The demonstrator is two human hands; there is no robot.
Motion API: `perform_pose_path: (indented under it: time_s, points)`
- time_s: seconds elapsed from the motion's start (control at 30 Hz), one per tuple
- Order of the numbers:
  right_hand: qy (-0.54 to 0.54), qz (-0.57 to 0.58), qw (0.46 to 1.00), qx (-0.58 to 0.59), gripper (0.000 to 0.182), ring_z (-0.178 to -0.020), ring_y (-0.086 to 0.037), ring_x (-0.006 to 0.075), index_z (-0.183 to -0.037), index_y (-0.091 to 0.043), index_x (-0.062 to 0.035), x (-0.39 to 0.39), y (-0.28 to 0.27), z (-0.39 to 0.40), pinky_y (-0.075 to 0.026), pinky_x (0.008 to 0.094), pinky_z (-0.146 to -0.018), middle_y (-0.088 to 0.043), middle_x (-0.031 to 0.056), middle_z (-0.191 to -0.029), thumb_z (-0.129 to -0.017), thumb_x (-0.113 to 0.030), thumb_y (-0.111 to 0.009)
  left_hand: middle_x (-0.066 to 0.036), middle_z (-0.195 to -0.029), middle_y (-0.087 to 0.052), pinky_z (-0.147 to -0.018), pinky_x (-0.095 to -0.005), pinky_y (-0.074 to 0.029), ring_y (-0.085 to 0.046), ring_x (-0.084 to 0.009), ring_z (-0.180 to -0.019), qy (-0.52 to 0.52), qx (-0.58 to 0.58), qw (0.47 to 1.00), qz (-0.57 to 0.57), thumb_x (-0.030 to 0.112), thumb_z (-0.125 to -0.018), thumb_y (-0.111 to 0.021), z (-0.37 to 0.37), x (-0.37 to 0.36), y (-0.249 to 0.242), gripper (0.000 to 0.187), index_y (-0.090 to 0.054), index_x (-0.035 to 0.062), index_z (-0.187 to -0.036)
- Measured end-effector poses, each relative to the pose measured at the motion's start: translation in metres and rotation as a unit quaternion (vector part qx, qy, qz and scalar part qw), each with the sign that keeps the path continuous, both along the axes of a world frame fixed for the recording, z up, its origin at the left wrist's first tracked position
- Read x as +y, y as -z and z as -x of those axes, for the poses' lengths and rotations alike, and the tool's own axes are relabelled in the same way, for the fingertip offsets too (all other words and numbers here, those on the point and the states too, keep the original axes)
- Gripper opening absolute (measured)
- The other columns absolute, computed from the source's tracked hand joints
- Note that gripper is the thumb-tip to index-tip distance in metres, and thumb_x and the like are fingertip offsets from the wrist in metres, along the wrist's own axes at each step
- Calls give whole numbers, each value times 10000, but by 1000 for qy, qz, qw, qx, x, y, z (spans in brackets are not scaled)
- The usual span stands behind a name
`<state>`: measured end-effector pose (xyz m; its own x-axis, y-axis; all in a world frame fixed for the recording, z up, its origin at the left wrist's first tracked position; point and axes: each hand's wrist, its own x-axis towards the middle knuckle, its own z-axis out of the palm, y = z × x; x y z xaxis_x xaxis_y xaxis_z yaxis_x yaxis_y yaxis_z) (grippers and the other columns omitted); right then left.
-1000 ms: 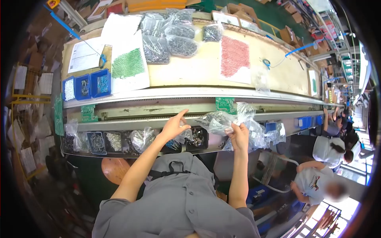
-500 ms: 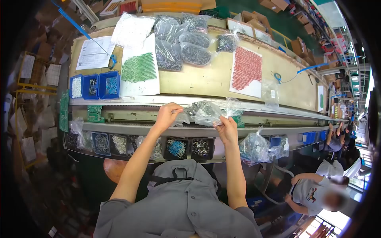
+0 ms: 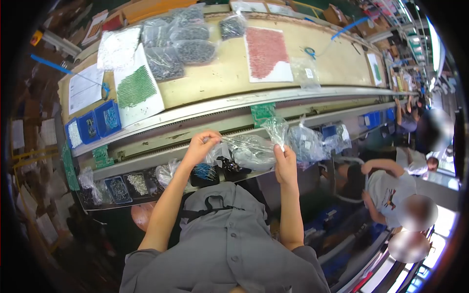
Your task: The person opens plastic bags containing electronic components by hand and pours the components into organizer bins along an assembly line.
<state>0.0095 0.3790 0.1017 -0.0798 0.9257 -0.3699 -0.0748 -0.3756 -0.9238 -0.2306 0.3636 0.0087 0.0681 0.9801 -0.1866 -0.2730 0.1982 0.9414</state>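
Note:
Both of my hands hold one clear plastic bag (image 3: 251, 151) of small dark parts above the row of parts bins. My left hand (image 3: 201, 146) pinches the bag's left end. My right hand (image 3: 285, 163) grips its right end, where the plastic bunches upward. Under the bag sit a black bin with blue-tipped parts (image 3: 203, 172) and a black bin of dark parts (image 3: 233, 168). A green circuit board (image 3: 263, 113) lies on the conveyor rail just beyond the bag.
More bins (image 3: 128, 184) line the near ledge to the left. Blue bins (image 3: 91, 126), sheets of green (image 3: 136, 88) and red parts (image 3: 266, 47), and several bagged parts (image 3: 178, 45) cover the far table. Other filled bags (image 3: 310, 142) sit right. Seated co-workers (image 3: 388, 190) are at right.
The bag has come down and nearer to me, now low over the bins, with both hands still on its ends. The view has tilted and shifted.

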Motion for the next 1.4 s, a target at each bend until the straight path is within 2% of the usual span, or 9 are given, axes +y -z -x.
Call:
perform_pose_path:
  time_s: [0.17, 0.33, 0.53, 0.57, 0.7, 0.83, 1.07, 1.3, 1.4]
  points:
    - [-63, 51, 997, 16, 293, -895, -504, 116, -1028, -520, 38, -31, 27, -52, -375, 272, -809, -574, 67, -968, -900, -206, -422, -105, -827, -600, -719, -286, -428, -564, -201, -778, 181, 228, 957, -2, 186, -691, -654, -29, -15, -12, 224, -623, 11, -827]
    - [-151, 18, 984, -87, 255, -623, -389, 34, -815, -547, 13, -34, 47, -72, -336, 216, -531, -482, -44, -682, -850, -238, -519, -141, -800, -583, -693, -355, -447, -567, -296, -779, 241, 309, 911, -129, 307, -674, -654, -108, -4, -57, 334, -611, 30, -856]
    - [-145, -43, 968, -201, 280, -539, -346, 61, -700, -530, 10, -23, 81, -96, -314, 259, -472, -433, -12, -551, -752, -245, -636, -127, -768, -605, -634, -407, -453, -576, -311, -743, 321, 459, 817, -137, 172, -729, -560, -161, 11, -27, 125, -599, 59, -767]
    - [-175, -38, 948, -262, 190, -674, -506, 133, -830, -563, 2, -24, 79, -101, -403, 283, -604, -562, 54, -725, -689, -109, -626, -135, -727, -600, -636, -410, -453, -575, -318, -723, 306, 455, 826, -135, 131, -736, -533, -162, 11, -16, 96, -603, 69, -759]
    - [-128, -162, 846, -491, 282, -860, -467, 340, -852, -506, -37, -32, 125, -101, -404, 388, -707, -464, 154, -876, -590, -44, -611, -135, -758, -603, -645, -409, -455, -576, -318, -731, 286, 488, 812, -143, 117, -732, -530, -159, 19, 10, 94, -599, 66, -771]
    - [-58, -99, 811, -574, 395, -815, -509, 329, -962, -452, -108, -35, 117, -82, -438, 407, -672, -488, 137, -869, -604, -18, -594, -137, -754, -599, -613, -422, -461, -579, -324, -695, 272, 536, 780, -176, 100, -716, -515, -153, 29, 26, 74, -566, 58, -749]
    - [-105, -71, 851, -509, 290, -658, -554, 344, -922, -486, -61, -24, 122, -89, -432, 400, -585, -548, 157, -651, -639, -15, -526, -141, -718, -589, -541, -401, -479, -597, -311, -658, 197, 615, 737, -197, 84, -710, -494, -151, 54, 35, 74, -505, 43, -771]
    - [-139, -47, 921, -361, 254, -512, -516, 230, -879, -511, -13, 15, 105, -77, -396, 321, -505, -486, 117, -560, -626, -6, -537, -112, -779, -575, -611, -386, -456, -573, -295, -727, 177, 478, 857, -81, 127, -703, -581, -132, 65, 3, 113, -520, 64, -775]
    - [-162, 30, 935, -316, 252, -497, -499, 197, -866, -507, -12, 24, 101, -82, -387, 305, -492, -475, 110, -576, -617, 3, -541, -73, -880, -565, -616, -352, -468, -577, -269, -737, 275, 412, 847, -193, 99, -688, -578, -130, 42, 0, 215, -547, 80, -900]
